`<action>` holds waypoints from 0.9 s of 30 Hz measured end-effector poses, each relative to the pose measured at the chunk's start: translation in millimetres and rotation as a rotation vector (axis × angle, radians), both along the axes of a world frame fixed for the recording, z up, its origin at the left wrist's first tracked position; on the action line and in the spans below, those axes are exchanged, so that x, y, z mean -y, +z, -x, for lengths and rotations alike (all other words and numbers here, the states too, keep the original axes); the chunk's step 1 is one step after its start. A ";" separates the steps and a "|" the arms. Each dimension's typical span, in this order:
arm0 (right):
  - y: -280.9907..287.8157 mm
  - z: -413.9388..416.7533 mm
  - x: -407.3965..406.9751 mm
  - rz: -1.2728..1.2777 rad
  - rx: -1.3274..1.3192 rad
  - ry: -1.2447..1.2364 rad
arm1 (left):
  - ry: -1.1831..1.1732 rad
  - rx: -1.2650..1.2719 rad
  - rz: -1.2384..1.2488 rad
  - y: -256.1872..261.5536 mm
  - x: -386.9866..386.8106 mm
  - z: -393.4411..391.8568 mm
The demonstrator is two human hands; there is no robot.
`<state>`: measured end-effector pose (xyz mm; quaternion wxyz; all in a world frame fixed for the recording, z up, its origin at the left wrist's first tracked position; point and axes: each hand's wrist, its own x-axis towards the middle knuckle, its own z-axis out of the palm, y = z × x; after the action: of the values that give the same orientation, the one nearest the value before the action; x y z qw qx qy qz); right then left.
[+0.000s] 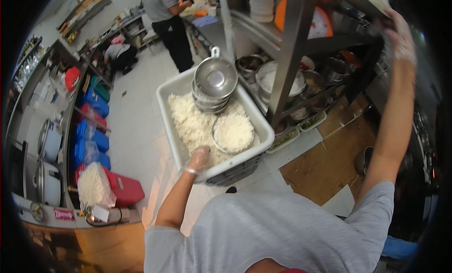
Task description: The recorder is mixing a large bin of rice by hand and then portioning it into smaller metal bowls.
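Observation:
A large white plastic tub [165, 112] of cooked white rice [187, 121] stands before me. My gloved left hand [199, 158] reaches into the rice at the near left corner; its fingertips are hidden. Close by, a round metal bowl heaped with rice [233, 132] rests on the rice in the tub. Behind it stands a tilted stack of metal bowls [215, 80]. My gloved right hand [399, 36] is raised far to the right, gripping a metal bowl [367, 2] that seems to hold rice. The picture's edge cuts off that bowl.
Under the tub is a dark plastic crate [235, 172]. A steel rack [291, 57] with several pots and bowls stands at the right. Coloured bins [123, 188] line the left side. One co-worker [166, 22] stands at the back; another person [120, 54] crouches farther left.

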<state>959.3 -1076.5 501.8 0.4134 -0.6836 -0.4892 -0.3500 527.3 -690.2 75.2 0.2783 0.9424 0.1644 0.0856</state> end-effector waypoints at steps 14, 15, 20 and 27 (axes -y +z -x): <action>-241.9 193.1 -29.1 -0.231 -1.316 0.149 | 0.133 0.025 1.355 74.4 -32.0 -1.3; -252.1 211.9 -47.3 -0.317 -1.330 0.117 | 0.117 0.008 1.351 77.5 -33.3 -4.8; -303.9 261.1 -124.8 -0.415 -1.493 0.015 | 0.041 -0.123 1.346 79.4 -58.1 -11.2; -351.3 295.6 -213.2 -0.530 -1.569 -0.115 | -0.182 -0.021 1.496 102.0 -110.4 -19.9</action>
<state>663.6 -863.2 150.5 0.7633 -0.6331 0.0756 0.1043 547.2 -579.8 177.3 0.8485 0.5128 0.1027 -0.0811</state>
